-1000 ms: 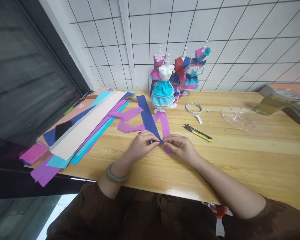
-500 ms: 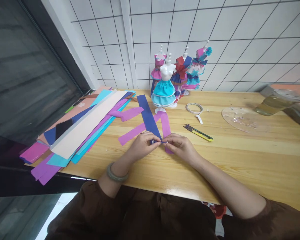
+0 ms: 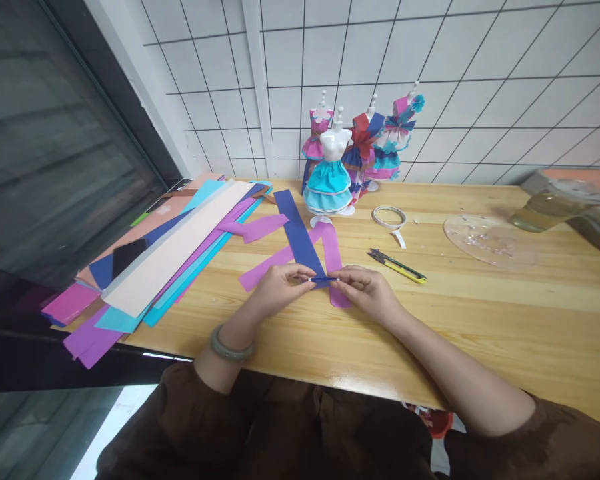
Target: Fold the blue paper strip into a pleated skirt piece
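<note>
A long dark blue crepe paper strip [image 3: 300,233] lies slantwise on the table, its near end folded narrow between my hands. My left hand [image 3: 286,288] pinches the left side of that end, and my right hand [image 3: 363,288] pinches the right side. Small white bits show at both fingertips; I cannot tell what they are. Beneath the blue strip run purple strips [image 3: 331,250], one passing close to my right fingers. Just beyond stands a small white mannequin [image 3: 336,143] wearing a tiered turquoise skirt [image 3: 327,183].
Several dressed mannequins [image 3: 363,137] stand behind. To the left lies a pile of coloured paper [image 3: 180,247] with a phone [image 3: 129,257] on it. Rightward are a tape roll [image 3: 389,217], yellow thread snips [image 3: 397,265], a clear plate [image 3: 475,237] and a cup [image 3: 555,203].
My hands have moved slightly apart, my left one leftward. The folded blue end now stretches flatter and wider between my fingertips.
</note>
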The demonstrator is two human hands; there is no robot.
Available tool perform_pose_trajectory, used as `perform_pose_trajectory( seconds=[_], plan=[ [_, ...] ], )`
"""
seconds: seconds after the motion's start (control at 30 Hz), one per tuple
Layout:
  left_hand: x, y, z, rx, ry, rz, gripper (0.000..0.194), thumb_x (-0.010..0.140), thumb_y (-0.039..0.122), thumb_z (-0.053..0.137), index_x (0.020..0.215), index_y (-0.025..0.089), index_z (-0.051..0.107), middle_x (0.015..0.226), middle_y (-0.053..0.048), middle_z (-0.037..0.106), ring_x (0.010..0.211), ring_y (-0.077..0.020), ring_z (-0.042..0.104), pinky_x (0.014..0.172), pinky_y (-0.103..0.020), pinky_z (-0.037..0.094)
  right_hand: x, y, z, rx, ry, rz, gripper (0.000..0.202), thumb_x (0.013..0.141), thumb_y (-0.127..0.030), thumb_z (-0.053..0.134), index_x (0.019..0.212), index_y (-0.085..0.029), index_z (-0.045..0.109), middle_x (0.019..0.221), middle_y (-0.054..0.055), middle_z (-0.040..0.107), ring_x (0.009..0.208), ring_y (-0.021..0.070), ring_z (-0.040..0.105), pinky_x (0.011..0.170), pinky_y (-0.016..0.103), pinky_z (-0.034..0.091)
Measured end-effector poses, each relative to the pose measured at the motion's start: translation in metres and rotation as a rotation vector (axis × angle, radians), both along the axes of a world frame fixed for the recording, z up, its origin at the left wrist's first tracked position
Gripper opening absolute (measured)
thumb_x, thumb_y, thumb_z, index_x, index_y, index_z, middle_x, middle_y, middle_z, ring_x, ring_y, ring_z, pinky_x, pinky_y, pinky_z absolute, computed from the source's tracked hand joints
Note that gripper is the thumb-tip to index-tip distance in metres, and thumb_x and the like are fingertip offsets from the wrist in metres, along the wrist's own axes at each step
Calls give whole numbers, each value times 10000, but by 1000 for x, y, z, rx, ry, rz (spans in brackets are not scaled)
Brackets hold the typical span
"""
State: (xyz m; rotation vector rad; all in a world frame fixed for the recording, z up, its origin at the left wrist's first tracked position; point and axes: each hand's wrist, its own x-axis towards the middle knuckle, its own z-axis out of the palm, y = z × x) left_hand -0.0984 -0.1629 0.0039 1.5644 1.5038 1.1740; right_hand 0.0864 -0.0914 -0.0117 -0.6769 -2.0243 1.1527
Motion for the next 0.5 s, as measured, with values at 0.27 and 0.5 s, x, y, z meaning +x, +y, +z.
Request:
perform_pose_trajectory(
  seconds=[0.27,0.5],
  plan=[
    [-3,2,-3,-20,-39,-16,186,714,258,569,831,135,646,780,-50,652,733,-143,595,701,-259,470,1,-1,-1,-187,-4,-50,239,712,-283,614,907,-149,650,682,24,600,592,117,530,562,248,438],
    [-5,4,-8,-32,-177,-34,179,699,249,591,817,124,643,826,-67,649,770,-151,590,728,-271,458,1,1,-3,-275,45,-30,202,699,-289,636,851,-157,653,745,39,643,643,126,561,600,254,444]
  ],
)
